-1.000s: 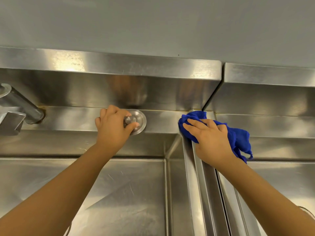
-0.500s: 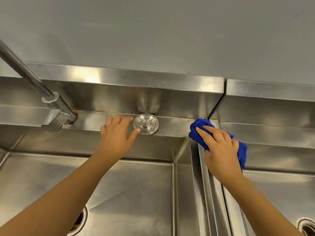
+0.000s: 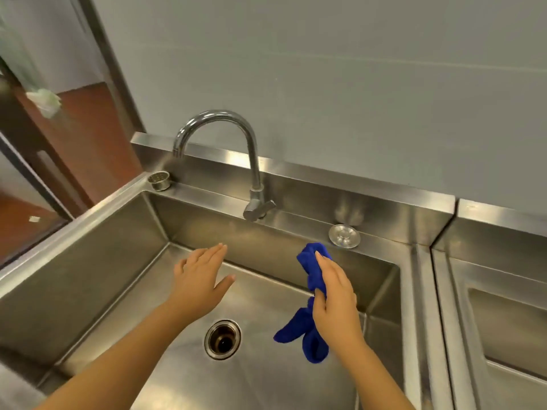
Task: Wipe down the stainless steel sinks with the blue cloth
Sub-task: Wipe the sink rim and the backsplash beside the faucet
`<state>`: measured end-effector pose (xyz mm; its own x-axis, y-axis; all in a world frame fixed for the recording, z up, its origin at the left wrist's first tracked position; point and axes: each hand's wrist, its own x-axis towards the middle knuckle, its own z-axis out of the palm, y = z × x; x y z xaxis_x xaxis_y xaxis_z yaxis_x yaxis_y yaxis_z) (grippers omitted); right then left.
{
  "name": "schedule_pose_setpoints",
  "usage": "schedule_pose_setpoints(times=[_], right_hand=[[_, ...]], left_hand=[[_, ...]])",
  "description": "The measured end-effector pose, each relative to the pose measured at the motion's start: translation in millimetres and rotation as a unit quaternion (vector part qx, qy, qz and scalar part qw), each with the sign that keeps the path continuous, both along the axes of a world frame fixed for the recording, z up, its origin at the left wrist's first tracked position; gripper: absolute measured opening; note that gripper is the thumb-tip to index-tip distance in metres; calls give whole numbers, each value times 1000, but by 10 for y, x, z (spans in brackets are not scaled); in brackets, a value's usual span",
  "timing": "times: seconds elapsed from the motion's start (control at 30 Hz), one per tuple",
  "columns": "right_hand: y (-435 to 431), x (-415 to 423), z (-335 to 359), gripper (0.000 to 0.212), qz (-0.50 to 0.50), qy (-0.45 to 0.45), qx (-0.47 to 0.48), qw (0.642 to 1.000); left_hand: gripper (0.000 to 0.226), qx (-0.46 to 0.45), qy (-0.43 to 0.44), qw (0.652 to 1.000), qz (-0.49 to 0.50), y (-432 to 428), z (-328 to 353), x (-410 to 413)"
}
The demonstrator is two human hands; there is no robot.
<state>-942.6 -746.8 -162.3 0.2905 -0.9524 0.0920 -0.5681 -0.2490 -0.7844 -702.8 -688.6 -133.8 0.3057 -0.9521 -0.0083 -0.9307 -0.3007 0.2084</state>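
Note:
My right hand [image 3: 334, 300] grips the blue cloth [image 3: 313, 279] above the left stainless steel sink [image 3: 124, 279]. The cloth's top reaches toward the back wall of the basin, and its loose end [image 3: 299, 335] hangs down below my wrist. My left hand [image 3: 202, 276] hovers over the basin with its fingers straight and spread, holding nothing. A second sink [image 3: 503, 321] lies to the right, past the steel divider [image 3: 423, 291].
A curved faucet [image 3: 251, 161] rises from the back ledge. On that ledge sit a round steel plug [image 3: 344, 235] at the right and a small strainer cup [image 3: 159, 179] at the left corner. The drain [image 3: 222, 339] opens in the basin floor. A brown door stands at far left.
My view has pulled back and up. My right hand lifted the cloth off the divider and brought it left over the basin. My left hand left the round plug and moved down and left.

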Motion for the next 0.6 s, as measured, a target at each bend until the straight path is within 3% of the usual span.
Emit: schedule_pose_setpoints(times=[0.2,0.43,0.6], right_hand=[[493,909,152,68,72,-26,-24,997],[837,2089,99,65,42,-80,-5,996],[1040,2857,121,65,47,-124,37,990]], left_hand=[[59,-31,-11,997,64,711,150,883],[43,-11,-22,999,34,1124,177,2143],[29,-47,-6,998,41,1224,143,2951]])
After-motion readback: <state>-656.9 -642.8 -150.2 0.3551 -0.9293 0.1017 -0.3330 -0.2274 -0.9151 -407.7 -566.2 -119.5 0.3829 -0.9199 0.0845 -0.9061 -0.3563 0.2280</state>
